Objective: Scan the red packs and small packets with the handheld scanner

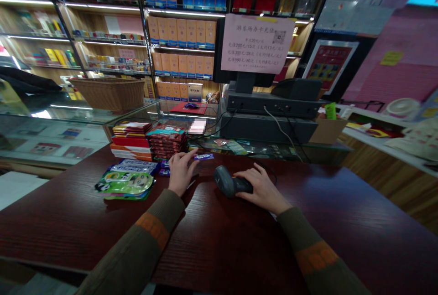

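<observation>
My left hand pinches one end of a small purple candy pack between thumb and fingertips, just above the dark wooden counter. My right hand is wrapped round the handle of a black barcode scanner, whose head points left toward the pack. Left of my left hand lie more purple packs, partly hidden behind it. Beyond them stand a stack of red-brown packaged snacks and a stack of red and white packs. Green panda-printed pouches lie nearer, beside a blue pouch.
A monitor with a pink paper sign stands on a black till behind the counter. A glass case with a wicker basket is at the left. A red mouse pad lies farther back, before shelves of boxed goods.
</observation>
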Demonstrator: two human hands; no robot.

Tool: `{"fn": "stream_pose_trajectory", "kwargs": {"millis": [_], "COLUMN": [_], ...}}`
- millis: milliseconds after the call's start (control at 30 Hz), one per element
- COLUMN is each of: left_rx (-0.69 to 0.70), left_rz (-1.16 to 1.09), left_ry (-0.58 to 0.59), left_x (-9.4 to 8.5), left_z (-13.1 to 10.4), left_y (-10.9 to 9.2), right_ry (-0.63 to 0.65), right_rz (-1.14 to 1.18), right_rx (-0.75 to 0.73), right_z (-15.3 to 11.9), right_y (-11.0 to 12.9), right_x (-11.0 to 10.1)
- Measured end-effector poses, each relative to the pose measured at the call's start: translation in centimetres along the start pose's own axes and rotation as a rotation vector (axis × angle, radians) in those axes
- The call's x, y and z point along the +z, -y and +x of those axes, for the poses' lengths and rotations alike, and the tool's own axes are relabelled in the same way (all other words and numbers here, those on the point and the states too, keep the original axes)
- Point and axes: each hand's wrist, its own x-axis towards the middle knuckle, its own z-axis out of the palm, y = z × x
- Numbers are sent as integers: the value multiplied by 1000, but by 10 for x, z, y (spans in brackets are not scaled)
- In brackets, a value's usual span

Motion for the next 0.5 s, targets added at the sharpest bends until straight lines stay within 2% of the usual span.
{"fn": "stream_pose_trajectory", "kwargs": {"millis": [500], "left_rx": [-12], "left_rz": [-28], "left_ry": [2], "left_x": [0], "left_z": [0], "left_y": [0], "right_ry": [54], "right_rz": [-14], "right_rx": [108], "right_z": [-7], "right_y": [-25], "right_x": [12]}}
